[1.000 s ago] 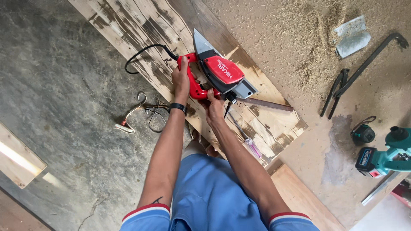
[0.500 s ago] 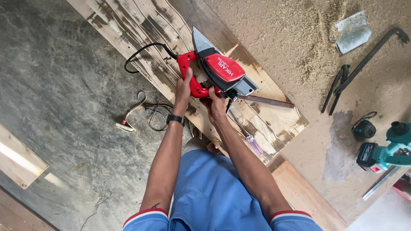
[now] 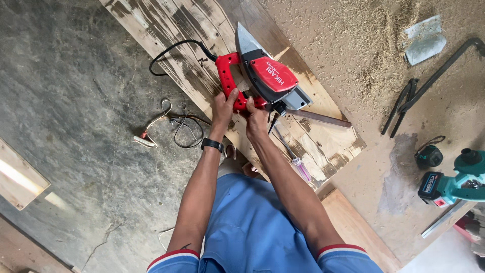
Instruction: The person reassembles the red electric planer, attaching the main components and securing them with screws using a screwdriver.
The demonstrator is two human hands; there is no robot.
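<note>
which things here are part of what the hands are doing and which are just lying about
In use:
left hand and right hand on the red handle
red and grey electric planer
dark-streaked wooden board
black power cord

Lying about:
teal cordless drill
clear-handled screwdriver
bent black metal bar
loose wire bundle

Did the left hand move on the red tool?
Yes. The left hand slid from the upper handle down toward the right hand, judged against the red planer.
</note>
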